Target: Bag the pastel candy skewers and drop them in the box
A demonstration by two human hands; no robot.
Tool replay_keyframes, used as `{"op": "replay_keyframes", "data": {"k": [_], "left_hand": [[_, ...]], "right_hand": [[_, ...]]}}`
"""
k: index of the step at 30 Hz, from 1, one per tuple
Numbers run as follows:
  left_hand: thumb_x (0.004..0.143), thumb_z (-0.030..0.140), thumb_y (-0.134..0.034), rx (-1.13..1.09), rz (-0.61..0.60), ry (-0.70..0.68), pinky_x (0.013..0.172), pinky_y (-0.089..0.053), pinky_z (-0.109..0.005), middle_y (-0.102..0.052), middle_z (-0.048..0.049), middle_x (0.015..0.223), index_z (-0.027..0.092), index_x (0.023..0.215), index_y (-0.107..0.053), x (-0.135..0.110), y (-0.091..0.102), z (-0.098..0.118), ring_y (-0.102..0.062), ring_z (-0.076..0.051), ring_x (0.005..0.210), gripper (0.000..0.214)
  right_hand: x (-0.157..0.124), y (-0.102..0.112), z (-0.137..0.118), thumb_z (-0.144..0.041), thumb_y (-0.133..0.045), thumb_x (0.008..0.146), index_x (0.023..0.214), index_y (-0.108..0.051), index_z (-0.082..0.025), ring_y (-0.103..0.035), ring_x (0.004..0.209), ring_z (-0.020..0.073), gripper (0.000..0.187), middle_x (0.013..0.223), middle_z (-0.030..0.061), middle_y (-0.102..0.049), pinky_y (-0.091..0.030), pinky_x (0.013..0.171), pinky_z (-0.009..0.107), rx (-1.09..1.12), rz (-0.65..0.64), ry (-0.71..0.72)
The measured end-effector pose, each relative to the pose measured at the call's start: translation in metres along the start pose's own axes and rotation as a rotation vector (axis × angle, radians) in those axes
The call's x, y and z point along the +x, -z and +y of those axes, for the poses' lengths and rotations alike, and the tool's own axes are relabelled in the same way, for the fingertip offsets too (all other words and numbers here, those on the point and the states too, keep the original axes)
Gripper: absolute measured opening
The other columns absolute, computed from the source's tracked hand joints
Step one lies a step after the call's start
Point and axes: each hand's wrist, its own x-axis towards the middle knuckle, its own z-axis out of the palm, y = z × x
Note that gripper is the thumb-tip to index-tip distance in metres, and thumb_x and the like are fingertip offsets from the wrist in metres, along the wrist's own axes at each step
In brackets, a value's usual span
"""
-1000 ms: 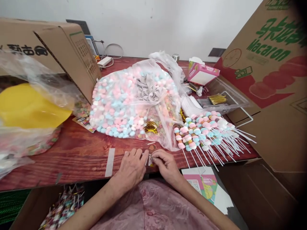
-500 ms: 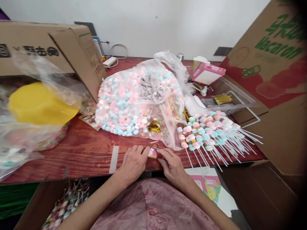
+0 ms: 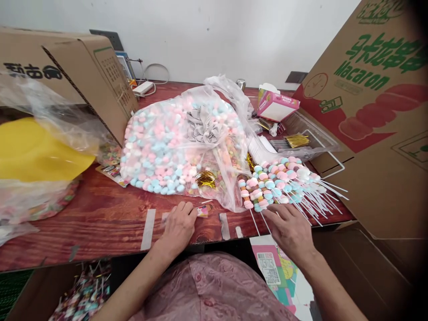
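Note:
A small printed card [image 3: 202, 211] in pink, yellow and white lies near the front of the table. My left hand [image 3: 179, 226] rests on the tabletop just left of it, fingers laid down and thumb side at the card's edge. Over to the right, my right hand [image 3: 290, 226] is open above the white sticks of the marshmallow skewers [image 3: 281, 178]. Its fingers reach forward and its fingertips come close to the nearest sticks; contact is unclear. The skewers carry pink, blue and white pieces and lie in a heap.
Behind lies a big clear bag of marshmallows [image 3: 154, 151] with gold twist ties [image 3: 205, 179] on it. Tape strips [image 3: 147, 229] stick to the table [image 3: 110, 209]. Cardboard boxes [image 3: 374, 178] flank both sides. A plastic tray [image 3: 321, 145] and pink carton [image 3: 277, 104] stand back right.
My right hand has left the small card and moved right to the skewer sticks. My left hand has stayed beside the card. The whole view has shifted slightly.

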Motion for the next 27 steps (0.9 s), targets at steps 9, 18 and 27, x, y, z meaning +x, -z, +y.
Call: {"op": "replay_keyframes", "data": {"k": [9,18,27], "left_hand": [[0.086,0.003,-0.048,-0.084,-0.168,0.119,0.066,-0.042,-0.033,-0.065,-0.0081,0.09,0.016,0.093,-0.067,-0.012,0.005,0.007,-0.055,-0.024,0.084,0.024],[0.087,0.01,-0.054,-0.332,0.082,0.133,0.062,-0.041,-0.03,-0.057,-0.0059,0.072,0.016,0.064,-0.055,-0.014,-0.013,-0.014,-0.053,-0.019,0.071,0.023],[0.092,0.012,-0.051,-0.458,-0.102,0.075,0.076,-0.049,-0.031,-0.068,-0.0076,0.084,0.015,0.089,-0.07,-0.023,0.004,-0.021,-0.062,-0.018,0.08,0.02]], "right_hand": [[-0.006,-0.002,0.022,-0.003,-0.062,0.079,0.078,-0.07,-0.025,-0.053,0.116,0.0264,0.024,0.116,0.006,-0.071,-0.031,0.091,0.049,-0.197,-0.231,0.16],[0.007,0.021,0.036,-0.007,-0.06,0.086,0.105,-0.071,-0.026,-0.064,0.1,0.0246,0.029,0.104,0.0057,-0.074,-0.047,0.085,0.043,0.217,0.145,0.128],[0.031,0.06,-0.004,-0.021,-0.07,0.084,0.088,-0.075,-0.029,-0.069,0.071,0.0193,0.011,0.08,-0.0015,-0.075,-0.053,0.066,0.034,0.73,0.193,-0.29]]}}
